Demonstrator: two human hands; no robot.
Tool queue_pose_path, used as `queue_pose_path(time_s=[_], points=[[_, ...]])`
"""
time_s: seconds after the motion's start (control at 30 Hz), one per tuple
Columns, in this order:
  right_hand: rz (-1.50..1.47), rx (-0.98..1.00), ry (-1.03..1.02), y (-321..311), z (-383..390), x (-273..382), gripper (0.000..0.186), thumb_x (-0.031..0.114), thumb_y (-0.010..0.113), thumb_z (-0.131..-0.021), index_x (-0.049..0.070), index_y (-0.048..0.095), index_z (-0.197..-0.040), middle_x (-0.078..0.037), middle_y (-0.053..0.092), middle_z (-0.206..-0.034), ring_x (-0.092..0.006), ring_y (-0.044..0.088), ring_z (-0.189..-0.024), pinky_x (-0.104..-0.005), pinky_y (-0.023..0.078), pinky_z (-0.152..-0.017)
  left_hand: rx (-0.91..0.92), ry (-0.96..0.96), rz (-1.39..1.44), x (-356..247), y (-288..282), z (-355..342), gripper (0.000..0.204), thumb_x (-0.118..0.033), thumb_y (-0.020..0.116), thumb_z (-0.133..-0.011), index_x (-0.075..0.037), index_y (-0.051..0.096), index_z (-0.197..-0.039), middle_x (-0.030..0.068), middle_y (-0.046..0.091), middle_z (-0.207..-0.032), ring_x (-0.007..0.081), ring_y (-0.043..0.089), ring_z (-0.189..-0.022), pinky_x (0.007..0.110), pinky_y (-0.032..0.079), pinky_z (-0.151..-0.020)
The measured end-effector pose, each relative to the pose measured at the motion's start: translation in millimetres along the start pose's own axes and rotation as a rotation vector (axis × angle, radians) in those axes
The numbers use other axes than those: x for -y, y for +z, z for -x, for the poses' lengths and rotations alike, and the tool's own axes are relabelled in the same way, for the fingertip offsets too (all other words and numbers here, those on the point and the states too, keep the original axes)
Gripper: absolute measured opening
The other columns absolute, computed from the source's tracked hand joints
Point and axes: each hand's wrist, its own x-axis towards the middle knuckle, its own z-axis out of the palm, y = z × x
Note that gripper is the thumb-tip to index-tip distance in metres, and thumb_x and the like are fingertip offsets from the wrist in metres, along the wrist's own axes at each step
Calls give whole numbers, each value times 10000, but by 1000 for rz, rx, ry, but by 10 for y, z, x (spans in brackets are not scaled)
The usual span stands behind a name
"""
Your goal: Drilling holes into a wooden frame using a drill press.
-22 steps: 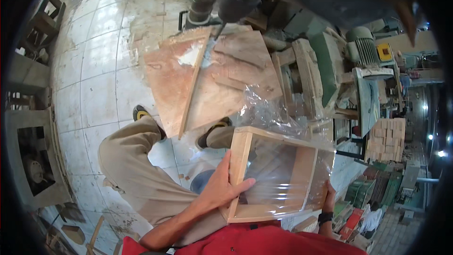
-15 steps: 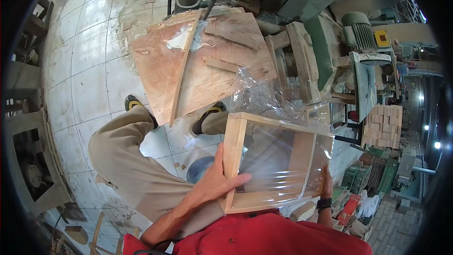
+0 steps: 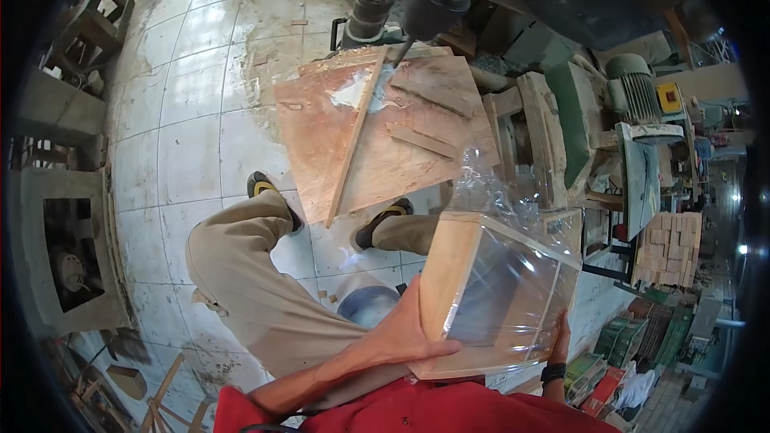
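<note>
"Where's the wooden box?"
"By the red shirt. The left hand grips one side; the right hand is at the other, grip hidden, can't tell."
"What step?"
"Maybe wrapping. Next needs gently smoothing the loose clear film."

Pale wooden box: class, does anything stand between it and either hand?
Clear plastic film spans the open side of the pale wooden box, apparently under the left hand at the thumb; whether it underlies the right hand is unclear.
</note>
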Motion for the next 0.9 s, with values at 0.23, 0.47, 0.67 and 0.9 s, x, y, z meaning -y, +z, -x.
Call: queue_pose_path(time_s=[0.23, 0.47, 0.67, 0.9], points=[[128, -116, -116, 90, 52, 25, 385, 453, 499, -935, 121, 579, -1114, 21, 571, -958, -104, 554, -832, -260, 477, -732, -166, 17, -217, 117, 48, -162, 1231, -448, 824, -601, 61, 56, -1417, 306, 352, -1282, 397, 373, -1225, 403, 325, -1046], [79, 111, -219, 687, -192, 639, 375, 409, 450, -963, 102, 547, -1156, -16, 610, -982, -120, 598, -806, -248, 505, -650, -307, 35, -270, -224, -420, -580, 1103, -541, 702, -714, 77, 121, -1418, 296, 402, -1174, 401, 422, -1142, 411, 352, -1007], [81, 188, -254, 1502, -630, 1031, 477, 436, 460, -956, 39, 509, -1217, -59, 605, -1017, -137, 597, -863, -265, 513, -727, -411, 218, -194, -153, -914, -1005, 825, -464, 597, -836, 79, 284, -1372, 232, 474, -1183, 297, 459, -1120, 360, 358, -977], [8, 271, -223, 1733, -963, 1153, 518, 453, 491, -939, 44, 481, -1256, -90, 596, -1095, -173, 608, -930, -300, 523, -777, -383, 349, -181, -420, -1091, -1072, 913, -493, 582, -832, 131, 209, -1385, 310, 372, -1327, 374, 392, -1241, 389, 294, -1052]])
